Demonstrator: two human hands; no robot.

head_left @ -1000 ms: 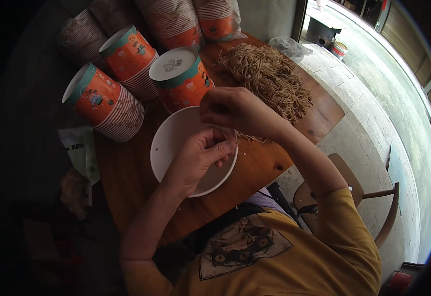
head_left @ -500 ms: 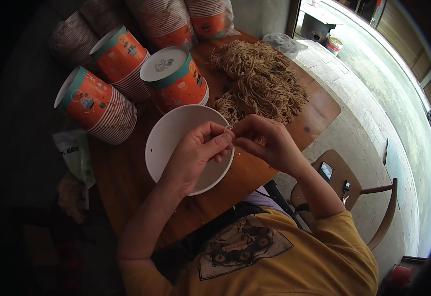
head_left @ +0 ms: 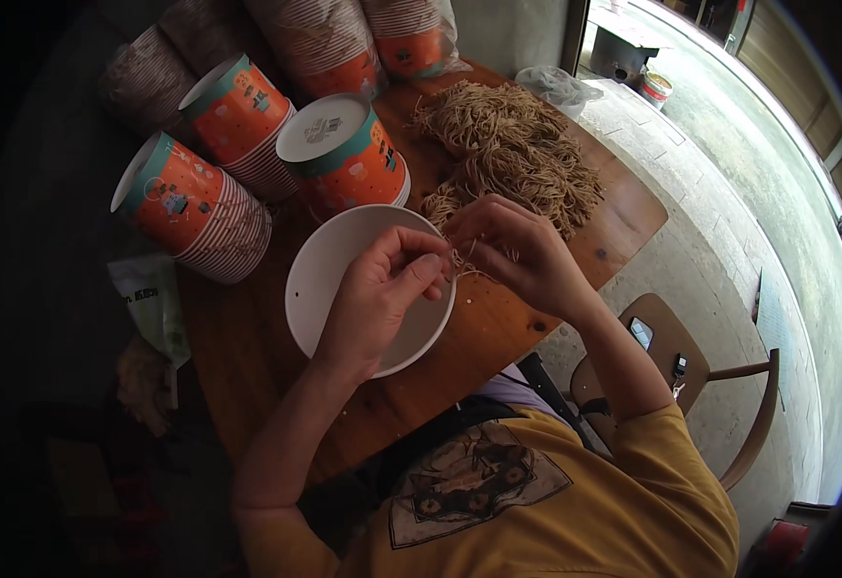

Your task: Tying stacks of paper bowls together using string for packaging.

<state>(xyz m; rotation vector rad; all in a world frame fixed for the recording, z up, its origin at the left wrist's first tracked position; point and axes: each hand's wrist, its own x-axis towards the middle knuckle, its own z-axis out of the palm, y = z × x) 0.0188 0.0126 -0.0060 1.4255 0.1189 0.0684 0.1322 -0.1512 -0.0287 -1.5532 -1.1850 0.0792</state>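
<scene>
A white round bucket (head_left: 317, 260) stands mouth up on the table under my hands, with a small dark hole in its left wall. My left hand (head_left: 382, 289) hangs over its mouth, fingers curled and thumb against the forefinger near the right rim; what sits in that pinch is too small to make out. Just outside the same rim, my right hand (head_left: 517, 250) pinches a thin pale cord (head_left: 476, 272), part of which trails below its fingers. Behind that hand lies a heap of tan cords (head_left: 527, 154).
Stacks of orange-and-green paper buckets, including an upturned one (head_left: 349, 159), crowd the back left of the wooden table (head_left: 479, 337). More wrapped stacks (head_left: 310, 43) stand behind. A clear plastic bag (head_left: 556, 89) sits at the far edge. A chair (head_left: 667, 337) holds a phone and keys.
My right hand has lifted a little and moved slightly away from the left, and more of the cord shows below its fingers. The left hand stays nearly in place.
</scene>
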